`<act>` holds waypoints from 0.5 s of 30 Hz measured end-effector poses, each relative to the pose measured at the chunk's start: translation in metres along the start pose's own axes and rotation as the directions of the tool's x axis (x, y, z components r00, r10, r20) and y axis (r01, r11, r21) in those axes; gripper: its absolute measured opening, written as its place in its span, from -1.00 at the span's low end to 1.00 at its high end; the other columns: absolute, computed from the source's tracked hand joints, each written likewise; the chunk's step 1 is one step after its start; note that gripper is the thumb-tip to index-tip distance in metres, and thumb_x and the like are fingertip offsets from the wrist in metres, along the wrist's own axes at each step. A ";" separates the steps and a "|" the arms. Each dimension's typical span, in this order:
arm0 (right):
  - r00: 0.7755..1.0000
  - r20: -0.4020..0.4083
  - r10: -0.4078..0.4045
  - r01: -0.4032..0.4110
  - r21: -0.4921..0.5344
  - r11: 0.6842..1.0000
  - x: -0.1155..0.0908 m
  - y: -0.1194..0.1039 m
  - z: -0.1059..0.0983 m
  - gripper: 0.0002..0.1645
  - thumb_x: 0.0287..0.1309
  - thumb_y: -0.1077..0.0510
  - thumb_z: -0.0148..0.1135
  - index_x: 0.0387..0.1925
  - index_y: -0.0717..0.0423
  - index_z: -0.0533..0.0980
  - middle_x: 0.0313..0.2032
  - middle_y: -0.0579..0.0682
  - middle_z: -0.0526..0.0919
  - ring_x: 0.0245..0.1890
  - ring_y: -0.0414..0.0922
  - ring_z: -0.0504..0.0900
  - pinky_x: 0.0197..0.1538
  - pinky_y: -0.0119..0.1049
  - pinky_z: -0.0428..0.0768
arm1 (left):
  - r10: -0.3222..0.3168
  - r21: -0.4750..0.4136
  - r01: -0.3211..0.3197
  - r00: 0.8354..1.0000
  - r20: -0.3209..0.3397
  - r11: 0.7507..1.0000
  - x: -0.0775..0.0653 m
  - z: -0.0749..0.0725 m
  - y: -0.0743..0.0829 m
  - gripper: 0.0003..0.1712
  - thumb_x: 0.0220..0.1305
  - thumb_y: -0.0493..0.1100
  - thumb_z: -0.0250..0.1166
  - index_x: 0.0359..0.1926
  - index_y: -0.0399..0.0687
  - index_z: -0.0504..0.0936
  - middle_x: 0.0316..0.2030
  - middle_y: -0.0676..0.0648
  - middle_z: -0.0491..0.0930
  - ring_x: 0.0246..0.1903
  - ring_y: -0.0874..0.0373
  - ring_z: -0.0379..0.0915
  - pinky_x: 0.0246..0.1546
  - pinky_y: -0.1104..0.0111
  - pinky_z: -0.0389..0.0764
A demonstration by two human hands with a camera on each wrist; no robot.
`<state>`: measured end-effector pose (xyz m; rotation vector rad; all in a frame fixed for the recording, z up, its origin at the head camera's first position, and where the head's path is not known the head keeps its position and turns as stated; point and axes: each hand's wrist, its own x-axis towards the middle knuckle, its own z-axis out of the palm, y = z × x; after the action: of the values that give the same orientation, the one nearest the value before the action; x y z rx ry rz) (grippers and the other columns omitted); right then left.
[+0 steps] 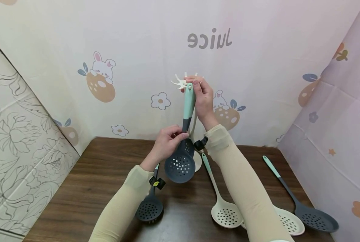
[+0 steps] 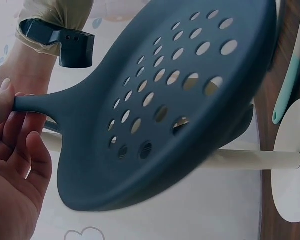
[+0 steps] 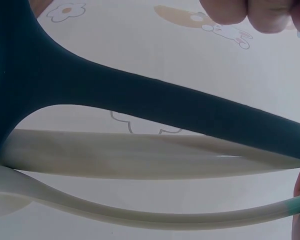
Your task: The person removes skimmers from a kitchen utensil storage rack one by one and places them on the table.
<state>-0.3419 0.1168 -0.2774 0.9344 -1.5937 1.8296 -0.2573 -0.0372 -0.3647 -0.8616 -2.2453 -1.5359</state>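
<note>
My left hand pinches the dark neck of a skimmer with a mint handle. Its perforated bowl hangs down and fills much of the left wrist view. The handle's end, with its hole, is up at the prongs of a white utensil rack. My right hand grips the rack's top, thumb beside the handle's end; whether the hole is on a hook is hidden. Behind the held skimmer is another dark perforated utensil. The rack's pole rises from a round white base.
On the brown table, a dark perforated utensil lies left. A white skimmer lies right of the rack. Farther right are another white perforated utensil and a dark slotted turner. A patterned curtain stands behind.
</note>
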 end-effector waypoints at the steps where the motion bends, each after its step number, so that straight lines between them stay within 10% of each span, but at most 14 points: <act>1: 1.000 0.000 -0.001 0.001 0.002 1.000 0.000 0.000 0.000 -0.61 0.52 0.13 -0.12 -0.06 0.40 0.51 0.01 0.00 0.65 -0.25 -0.06 0.71 -0.12 -0.22 0.60 | -0.001 -0.001 0.001 1.000 -0.001 1.000 0.000 0.000 0.000 -0.88 0.36 -0.16 0.31 -0.25 -0.08 0.75 -0.46 0.06 0.50 -0.44 0.13 0.38 -0.43 0.32 0.43; 15: 1.000 0.005 -0.009 0.009 0.007 1.000 -0.001 0.002 0.000 -0.60 0.50 0.12 -0.11 -0.06 0.41 0.49 0.02 0.01 0.64 -0.25 -0.06 0.71 -0.12 -0.21 0.61 | 0.022 -0.020 -0.022 1.000 -0.013 1.000 -0.004 -0.001 0.002 -0.87 0.34 -0.16 0.34 -0.23 -0.10 0.77 -0.50 0.04 0.46 -0.48 0.13 0.36 -0.48 0.33 0.39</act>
<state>-0.3432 0.1164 -0.2791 0.9483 -1.5850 1.8293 -0.2532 -0.0391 -0.3647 -0.8762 -2.2078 -1.5525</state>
